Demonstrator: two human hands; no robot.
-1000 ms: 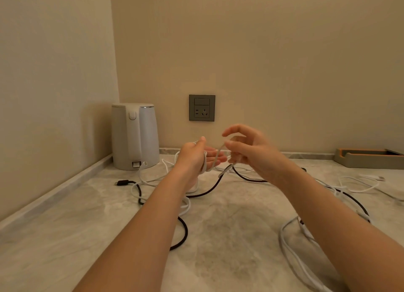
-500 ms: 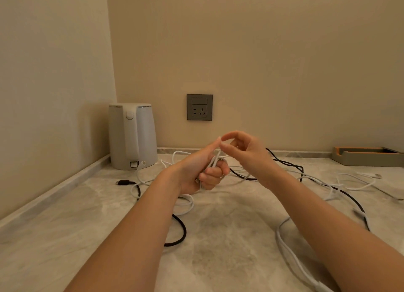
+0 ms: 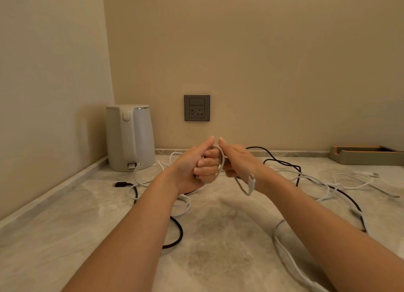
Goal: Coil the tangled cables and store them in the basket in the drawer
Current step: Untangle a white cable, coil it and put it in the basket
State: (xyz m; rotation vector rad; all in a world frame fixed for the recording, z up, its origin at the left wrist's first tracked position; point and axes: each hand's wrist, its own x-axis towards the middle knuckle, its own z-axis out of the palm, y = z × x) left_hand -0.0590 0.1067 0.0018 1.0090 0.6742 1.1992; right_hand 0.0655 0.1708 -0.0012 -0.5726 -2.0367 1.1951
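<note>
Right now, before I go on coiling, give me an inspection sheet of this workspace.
Surface: pale marble-patterned stone countertop, strewn with cables.
Job's things: thin white cable looped between both hands, its connector end dangling. Basket and drawer: nothing seen.
Clutter: white electric kettle in the left corner; shallow grey-and-orange tray by the far right wall.
Grippers: left hand grips the loops; right hand pinches the same cable.
Cables: black cord and loose white cords lie uncoiled and crossing on the counter.
Surroundings: grey wall socket on a beige wall, nothing plugged in.
</note>
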